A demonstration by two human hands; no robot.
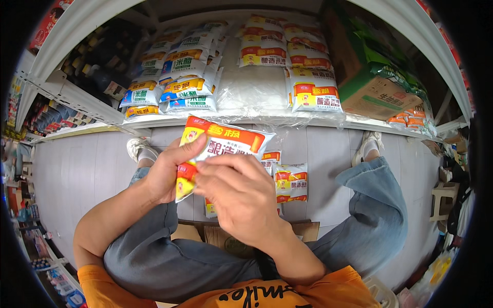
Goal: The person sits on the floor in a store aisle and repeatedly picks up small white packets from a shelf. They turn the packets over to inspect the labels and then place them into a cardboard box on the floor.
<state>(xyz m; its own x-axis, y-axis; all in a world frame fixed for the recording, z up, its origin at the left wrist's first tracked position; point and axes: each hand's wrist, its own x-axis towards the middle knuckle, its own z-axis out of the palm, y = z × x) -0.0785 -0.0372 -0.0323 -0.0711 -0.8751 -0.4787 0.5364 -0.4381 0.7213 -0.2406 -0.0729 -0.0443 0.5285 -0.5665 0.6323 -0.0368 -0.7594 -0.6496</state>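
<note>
My left hand (167,167) grips a plump white plastic pouch (231,140) with red and yellow print, its thumb lying across the front. A second pouch (185,183) of the same print shows below it, against the same hand. My right hand (240,192) is slightly blurred and crosses in front of both pouches. Its fingertips meet them near the left palm; whether they pinch or only touch is hidden. On the floor between my legs lie several like pouches, one of them (291,183) in plain view and others partly covered by my right hand.
Ahead, a white metal shelf (250,90) holds rows of green-lettered pouches (186,63) and red-and-yellow pouches (316,92). Dark bottles (100,79) stand left, a cardboard carton (379,92) right. Clear plastic film (265,119) hangs over the shelf's edge. An open cardboard box (306,231) sits below my hands.
</note>
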